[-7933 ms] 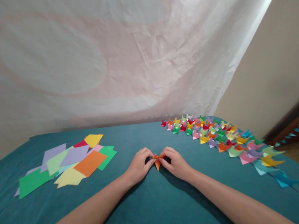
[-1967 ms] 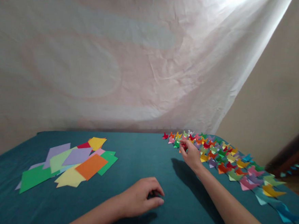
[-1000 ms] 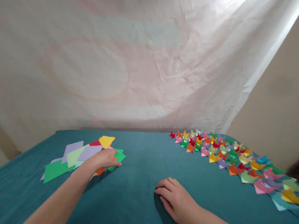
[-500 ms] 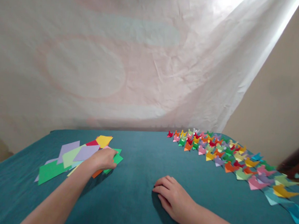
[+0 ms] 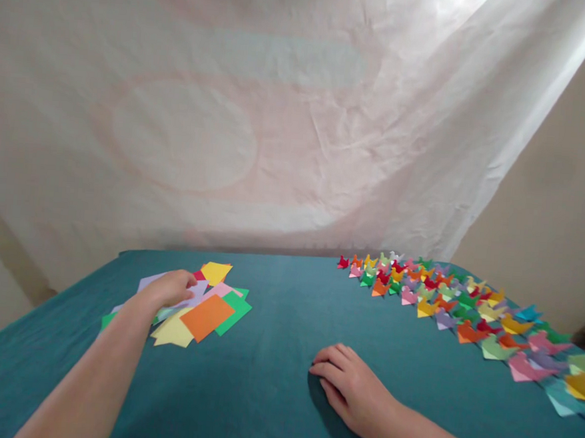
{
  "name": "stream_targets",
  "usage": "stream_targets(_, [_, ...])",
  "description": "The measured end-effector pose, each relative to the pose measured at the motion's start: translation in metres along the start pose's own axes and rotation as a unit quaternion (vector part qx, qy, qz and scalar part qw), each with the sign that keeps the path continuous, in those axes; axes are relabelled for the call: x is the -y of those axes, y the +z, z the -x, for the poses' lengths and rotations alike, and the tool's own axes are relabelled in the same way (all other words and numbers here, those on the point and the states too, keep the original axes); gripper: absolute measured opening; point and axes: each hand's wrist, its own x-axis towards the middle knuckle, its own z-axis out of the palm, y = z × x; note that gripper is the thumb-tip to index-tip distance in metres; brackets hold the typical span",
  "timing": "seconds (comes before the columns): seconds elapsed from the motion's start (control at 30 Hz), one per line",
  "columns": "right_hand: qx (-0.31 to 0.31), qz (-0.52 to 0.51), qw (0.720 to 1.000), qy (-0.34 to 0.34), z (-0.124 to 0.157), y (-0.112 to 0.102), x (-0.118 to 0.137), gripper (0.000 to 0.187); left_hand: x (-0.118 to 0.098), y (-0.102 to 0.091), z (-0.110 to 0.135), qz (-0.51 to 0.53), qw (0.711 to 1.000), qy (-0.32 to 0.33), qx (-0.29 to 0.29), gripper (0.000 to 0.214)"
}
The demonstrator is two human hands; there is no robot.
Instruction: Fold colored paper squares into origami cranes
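Note:
My left hand [image 5: 173, 288] is over a spread of coloured paper sheets on the left of the table. Its fingers are bent and a little apart, touching or just above a lavender sheet [image 5: 198, 293]; the contact is partly hidden. Beside it lie an orange sheet [image 5: 207, 317], a pale yellow sheet [image 5: 174, 331], a green sheet [image 5: 236, 313] and a yellow sheet [image 5: 216, 273]. My right hand [image 5: 353, 390] rests on the table near the middle, fingers loosely curved with a gap to the thumb, and no paper shows in it.
Rows of small folded paper birds [image 5: 426, 308] in many colours stand along the right side of the teal-covered table [image 5: 259, 403]. A pale printed cloth [image 5: 287, 145] hangs behind the far edge. A bare wall [image 5: 551, 170] is at the right.
My left hand has moved left from the green and orange sheets to the lavender one, uncovering the orange sheet. My right hand stays in place; the view has shifted slightly left.

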Motion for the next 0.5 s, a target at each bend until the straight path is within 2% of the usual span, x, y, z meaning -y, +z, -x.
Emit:
stream_targets(0.13, [-0.001,-0.006,1.0,0.003,-0.001,-0.001,0.001,0.031,0.01,0.008,-0.006,0.0,1.0,0.012,-0.007,0.038])
stream_targets(0.3, [0.0,-0.007,1.0,0.004,-0.001,-0.001,0.002,0.031,-0.009,0.036,-0.018,-0.008,0.995,0.036,-0.091,0.054])
stream_targets(0.4, [-0.002,-0.009,1.0,0.004,-0.001,-0.001,0.001,0.031,-0.02,0.052,-0.022,-0.018,0.992,0.054,-0.115,0.056])
stream_targets(0.5, [-0.002,-0.009,1.0,0.004,-0.002,-0.001,0.0,0.031,-0.026,0.059,-0.03,-0.029,0.99,0.049,-0.126,0.056])
